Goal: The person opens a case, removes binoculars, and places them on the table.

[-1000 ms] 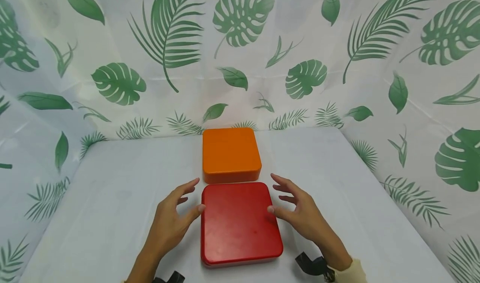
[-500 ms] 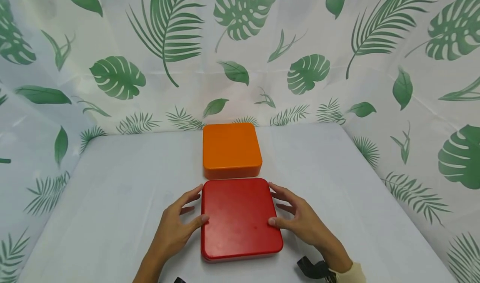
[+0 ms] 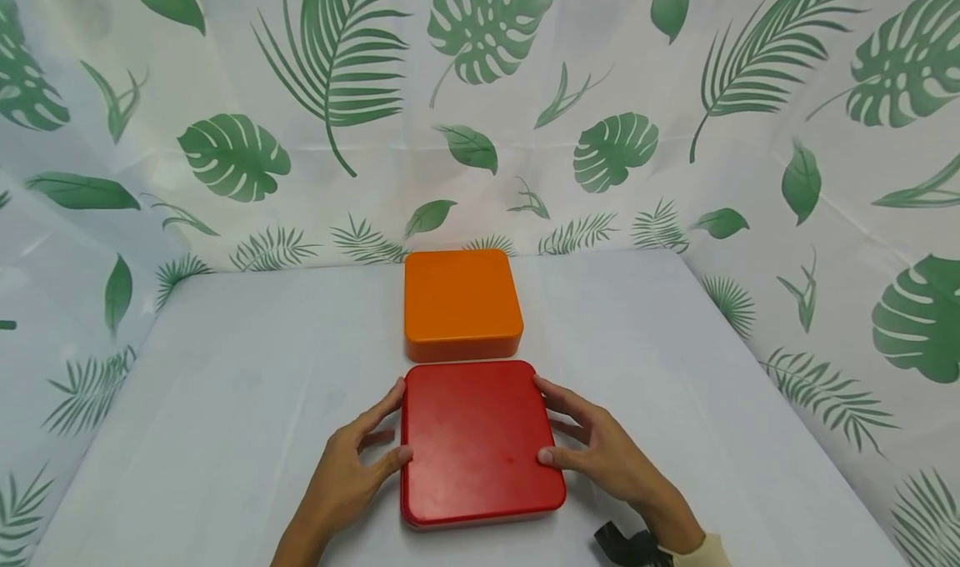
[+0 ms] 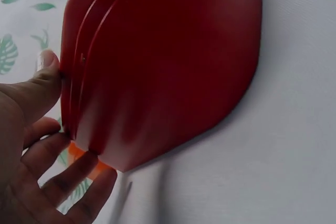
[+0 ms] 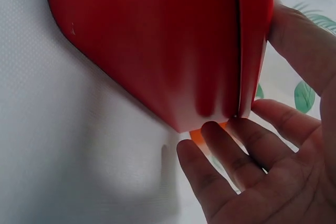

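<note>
A square red lidded box [image 3: 480, 444] with rounded corners lies flat on the white table, and both hands are at its sides. My left hand [image 3: 347, 467] holds the left edge, thumb on the top rim and fingertips on the side. On the right edge, my right hand [image 3: 600, 446] holds it likewise. In the left wrist view the fingers [image 4: 58, 156] bend towards the lid seam of the red box [image 4: 163, 66]. The right wrist view has some fingertips [image 5: 210, 129] touching the box's lid edge [image 5: 253, 51], others just off the wall.
An orange box [image 3: 461, 300] with rounded corners stands right behind the red one, a narrow gap between them. White cloth covers the table [image 3: 247, 367]. A leaf-printed curtain [image 3: 517, 150] encloses the back and sides. A black wrist mount [image 3: 630, 544] sits at the right wrist.
Both hands have come inward and slightly nearer to me, from beside the red box onto its side edges. Neither box has visibly moved on the table; the head view shifted slightly.
</note>
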Demonstrator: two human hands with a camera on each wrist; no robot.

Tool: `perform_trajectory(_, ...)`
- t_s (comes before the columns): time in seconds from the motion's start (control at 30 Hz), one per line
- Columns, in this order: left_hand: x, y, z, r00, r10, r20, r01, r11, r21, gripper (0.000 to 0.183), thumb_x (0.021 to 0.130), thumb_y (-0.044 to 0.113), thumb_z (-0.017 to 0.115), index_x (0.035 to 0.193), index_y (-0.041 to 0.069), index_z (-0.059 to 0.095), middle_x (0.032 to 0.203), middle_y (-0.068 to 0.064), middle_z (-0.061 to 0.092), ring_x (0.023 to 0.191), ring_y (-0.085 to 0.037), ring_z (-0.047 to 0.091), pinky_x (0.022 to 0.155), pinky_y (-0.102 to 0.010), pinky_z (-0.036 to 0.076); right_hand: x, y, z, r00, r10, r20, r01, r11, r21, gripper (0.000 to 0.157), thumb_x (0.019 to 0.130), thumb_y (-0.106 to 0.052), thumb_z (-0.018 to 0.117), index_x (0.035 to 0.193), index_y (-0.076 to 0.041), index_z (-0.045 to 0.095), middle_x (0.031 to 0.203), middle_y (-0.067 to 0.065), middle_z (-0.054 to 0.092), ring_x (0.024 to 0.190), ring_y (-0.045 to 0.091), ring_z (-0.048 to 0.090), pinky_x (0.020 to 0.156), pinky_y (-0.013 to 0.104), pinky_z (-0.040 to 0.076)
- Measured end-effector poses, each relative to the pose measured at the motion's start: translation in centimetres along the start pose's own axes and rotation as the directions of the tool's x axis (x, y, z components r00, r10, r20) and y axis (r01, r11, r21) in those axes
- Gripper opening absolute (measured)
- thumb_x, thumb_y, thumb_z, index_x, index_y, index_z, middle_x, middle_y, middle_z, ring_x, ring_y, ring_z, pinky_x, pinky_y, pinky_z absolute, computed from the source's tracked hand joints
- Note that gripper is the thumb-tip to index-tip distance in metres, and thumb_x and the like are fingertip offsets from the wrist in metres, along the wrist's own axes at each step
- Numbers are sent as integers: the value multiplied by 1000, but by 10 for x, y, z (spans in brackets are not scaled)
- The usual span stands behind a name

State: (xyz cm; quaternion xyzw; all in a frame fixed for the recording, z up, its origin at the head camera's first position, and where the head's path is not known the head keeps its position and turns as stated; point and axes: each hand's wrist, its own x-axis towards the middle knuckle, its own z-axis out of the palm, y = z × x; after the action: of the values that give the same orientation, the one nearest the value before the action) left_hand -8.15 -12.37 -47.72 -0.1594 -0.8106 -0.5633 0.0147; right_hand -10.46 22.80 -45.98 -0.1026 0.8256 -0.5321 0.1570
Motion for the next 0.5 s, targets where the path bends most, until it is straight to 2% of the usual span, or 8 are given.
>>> perform_trajectory(0.2,-3,-5,-1,999,-12,53,12,1000,-9,77,91,25,72,157,29,31,161,12,33,146,-6,36,104,-35,49,-1,1,2,1000,-1,0,1,1000,20,87,80,-32,83,152,-40,36,152,-15,43,141,19,43,110,46,46)
perform_trajectory(0.37,-2,-10,-2,996,17,86,-10,996,-89,78,92,16,71,158,24,29,163,7,30,148,-8,33,103,-35,50,-3,1,3,1000,-23,14,23,1000,19,86,83,-31,81,154,-39,33,154,-14,41,143,19,41,110,45,45)
perform_trajectory(0.5,-2,-11,-2,996,13,90,-1,991,-130,78,92,13,71,157,23,30,163,7,31,148,-7,32,102,-35,50,-5,-2,3,999,-32,27,32,999,13,87,84,-32,80,155,-37,31,157,-14,37,145,19,38,111,45,44)
